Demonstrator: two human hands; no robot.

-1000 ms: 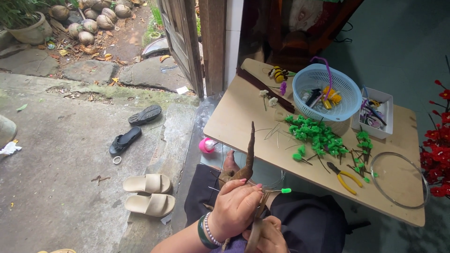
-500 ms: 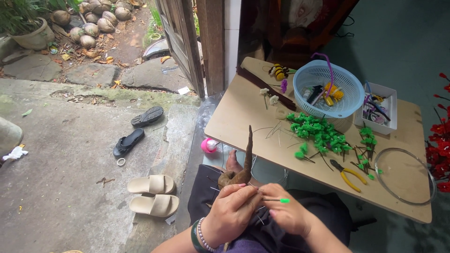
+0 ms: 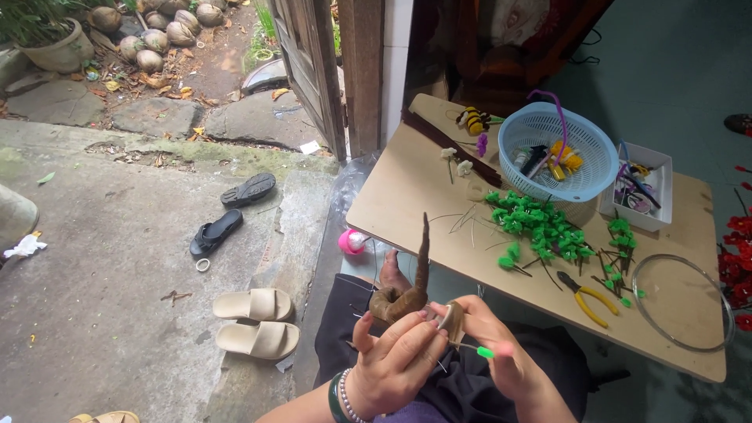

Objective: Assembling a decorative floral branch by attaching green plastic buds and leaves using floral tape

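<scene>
The brown wrapped stem (image 3: 413, 283), curled at its base and tapering to an upright tip, sits low in the middle of the frame, pinched in the left hand (image 3: 392, 356). The right hand (image 3: 501, 356), just beside it, grips a tan strip (image 3: 452, 319) and a green-tipped wire (image 3: 479, 351), so wrapping seems underway. Judging by this, the next move needs steady tension on the strip.

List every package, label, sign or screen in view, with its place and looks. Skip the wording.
No signs, screens or readable labels show. The nearest things to packaging:
White box: open, rectangular, at the table's far right, holding small dark and coloured items.
Blue basket: round, perforated plastic, left of the box, holding craft bits.
Small bottles inside the basket: too small to tell any label.
</scene>
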